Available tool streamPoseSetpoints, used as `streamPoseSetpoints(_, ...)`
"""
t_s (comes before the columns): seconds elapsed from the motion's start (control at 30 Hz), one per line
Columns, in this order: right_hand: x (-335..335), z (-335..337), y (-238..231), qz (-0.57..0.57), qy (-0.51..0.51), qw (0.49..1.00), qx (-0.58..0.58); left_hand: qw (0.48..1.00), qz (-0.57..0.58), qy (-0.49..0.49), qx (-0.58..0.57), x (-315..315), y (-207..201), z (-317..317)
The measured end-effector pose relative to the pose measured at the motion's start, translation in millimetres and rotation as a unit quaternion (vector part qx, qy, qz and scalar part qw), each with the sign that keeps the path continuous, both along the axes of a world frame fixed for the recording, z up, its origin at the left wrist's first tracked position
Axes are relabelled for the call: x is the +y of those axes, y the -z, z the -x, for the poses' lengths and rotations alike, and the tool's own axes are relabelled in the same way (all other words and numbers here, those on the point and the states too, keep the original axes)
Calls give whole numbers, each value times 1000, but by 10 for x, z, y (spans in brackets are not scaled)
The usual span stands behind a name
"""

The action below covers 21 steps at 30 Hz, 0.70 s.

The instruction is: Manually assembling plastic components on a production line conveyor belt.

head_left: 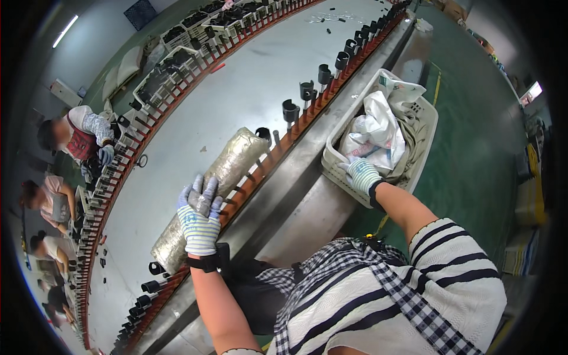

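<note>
My left hand (pixel 200 222), in a striped knit glove, lies on a long roll wrapped in shiny clear film (pixel 234 163). Its fingers are spread; a small grey patch shows among them, and I cannot make out what it is. The roll lies along the conveyor's near edge, beside the row of upright pegs. Off to the right, my right hand (pixel 362 176), gloved the same way, is closed over the near left rim of a cream plastic basket (pixel 431 127). Inside the basket a crumpled white plastic bag (pixel 378 127) rests on olive-grey cloth or sheeting (pixel 417 133).
A pale curved conveyor (pixel 195 100) carries black cup-shaped parts (pixel 290 111) on pegs along its reddish edge. Across it, several people (pixel 89 133) work beside crates of black parts (pixel 168 68). A metal ledge (pixel 307 171) runs between conveyor and basket; green floor (pixel 467 148) lies to the right.
</note>
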State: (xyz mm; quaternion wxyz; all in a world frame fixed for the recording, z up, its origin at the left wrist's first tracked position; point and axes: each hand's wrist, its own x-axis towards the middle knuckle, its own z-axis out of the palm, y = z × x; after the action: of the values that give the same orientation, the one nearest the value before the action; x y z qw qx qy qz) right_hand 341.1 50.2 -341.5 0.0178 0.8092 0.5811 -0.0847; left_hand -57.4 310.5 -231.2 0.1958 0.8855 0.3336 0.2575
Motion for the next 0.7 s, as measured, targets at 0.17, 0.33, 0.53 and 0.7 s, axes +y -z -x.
streamPoseSetpoints(0.17,-43,-90,51,-16,3,1000,13,999,-9,-27,-25,-37,-84,-182)
streamPoseSetpoints(0.33,-119,-171,64,-19,5,1000,15,990,-130,-55,4,-141,-279,-320)
streamPoseSetpoints(0.53,-50,-99,-23,-20,8,999,33,998,-53,-5,18,19,-149,-126)
streamPoseSetpoints(0.7,-117,-182,79,-25,2,1000,16,998,-58,-16,-35,-80,-409,-287)
